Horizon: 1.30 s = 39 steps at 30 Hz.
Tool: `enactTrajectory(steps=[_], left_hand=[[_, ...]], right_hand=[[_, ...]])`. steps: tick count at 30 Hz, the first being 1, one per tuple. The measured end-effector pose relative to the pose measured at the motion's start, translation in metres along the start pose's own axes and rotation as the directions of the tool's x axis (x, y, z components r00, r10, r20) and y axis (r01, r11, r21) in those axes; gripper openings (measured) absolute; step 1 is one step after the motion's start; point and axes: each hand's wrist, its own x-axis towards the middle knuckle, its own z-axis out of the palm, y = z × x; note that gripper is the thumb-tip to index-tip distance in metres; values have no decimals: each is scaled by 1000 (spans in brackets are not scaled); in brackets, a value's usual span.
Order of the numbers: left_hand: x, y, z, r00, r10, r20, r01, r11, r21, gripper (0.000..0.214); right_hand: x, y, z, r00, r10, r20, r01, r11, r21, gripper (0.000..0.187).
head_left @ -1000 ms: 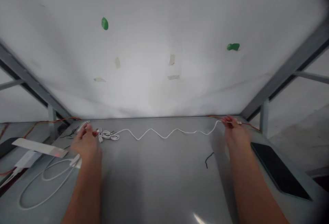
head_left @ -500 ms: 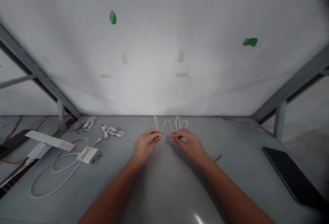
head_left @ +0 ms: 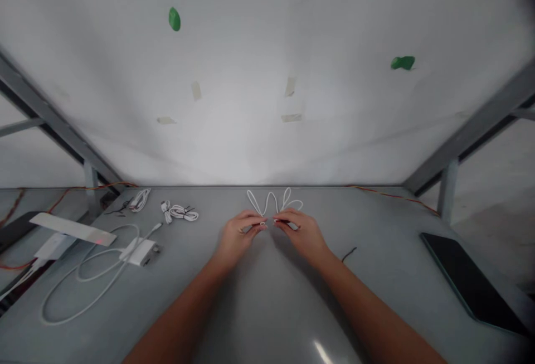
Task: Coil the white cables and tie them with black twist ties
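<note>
A thin white cable [head_left: 271,195] stands up in several loops near the back of the grey table. My left hand [head_left: 238,236] pinches one part of it between thumb and fingers. Opposite, my right hand [head_left: 301,234] pinches another part, and a wavy stretch of cable runs between the two. Only a small gap separates my fingertips. What sits right inside each pinch is mostly covered by the fingers, so I cannot make out the cable's ends.
On the left lie two bundled white cables [head_left: 184,213], a white charger [head_left: 140,251] with a long cord, and a white strip [head_left: 73,228] with a red light. A black phone [head_left: 472,283] lies right. A black twist tie [head_left: 349,253] lies by my right forearm.
My hands have come slightly closer together, and the cable loops have shifted and leaned a little. The whole view has moved slightly.
</note>
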Motion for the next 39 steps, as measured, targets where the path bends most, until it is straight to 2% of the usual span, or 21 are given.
enactTrajectory(steps=[3, 5, 6, 8, 10, 13, 14, 16, 18, 21, 24, 28, 31, 34, 37, 39], left_hand=[[0, 2, 2, 999, -42, 0, 42, 999, -33, 24], [1, 1, -1, 991, -127, -38, 123, 989, -83, 33], [2, -1, -6, 979, -187, -82, 178, 978, -110, 38], [6, -6, -21, 927, -299, -228, 282, 954, -106, 48], [10, -13, -44, 854, -319, -411, 367, 929, 43, 49], [12, -25, -78, 804, -224, -550, 482, 787, 384, 40], [12, -29, -86, 799, -203, -566, 512, 723, 464, 37], [9, -36, -93, 804, -199, -561, 552, 602, 577, 35], [6, -39, -86, 835, -230, -501, 540, 524, 659, 33], [4, -36, -55, 901, -243, -358, 433, 523, 734, 29], [5, -31, -15, 948, -189, -257, 319, 601, 733, 31], [4, -29, 22, 989, -94, -114, 146, 742, 654, 30], [2, -31, 33, 1000, -25, -5, 24, 854, 520, 25], [0, -29, 38, 999, -51, 5, 46, 929, 366, 25], [1, -22, 41, 984, -169, -50, 174, 977, 122, 27], [2, -17, 42, 956, -292, -42, 285, 951, -118, 32]], right_hand=[[0, -3, 1, 1000, 5, -19, -6, 1000, -8, 11], [1, -3, -2, 994, 54, -94, -52, 998, 22, 11], [3, -1, -7, 983, 93, -159, -84, 995, 62, 14], [7, 6, -23, 931, 189, -312, -140, 975, 174, 26], [12, 19, -49, 853, 288, -435, -186, 947, 261, 35], [15, 41, -96, 732, 448, -513, -365, 894, 261, 27], [14, 48, -110, 699, 499, -512, -432, 865, 253, 22], [11, 60, -131, 664, 567, -488, -536, 816, 218, 20], [7, 67, -139, 665, 628, -404, -634, 761, 139, 26], [5, 71, -124, 694, 694, -189, -702, 711, 36, 29], [7, 65, -88, 734, 679, -27, -677, 734, 55, 23], [7, 48, -36, 802, 538, 261, -591, 778, 211, 23], [6, 36, -8, 806, 442, 393, -568, 763, 309, 33], [5, 27, 9, 818, 394, 420, -558, 721, 411, 35], [6, 18, 15, 851, 399, 343, -526, 641, 559, 41], [7, 12, 16, 865, 403, 298, -497, 605, 623, 42]])
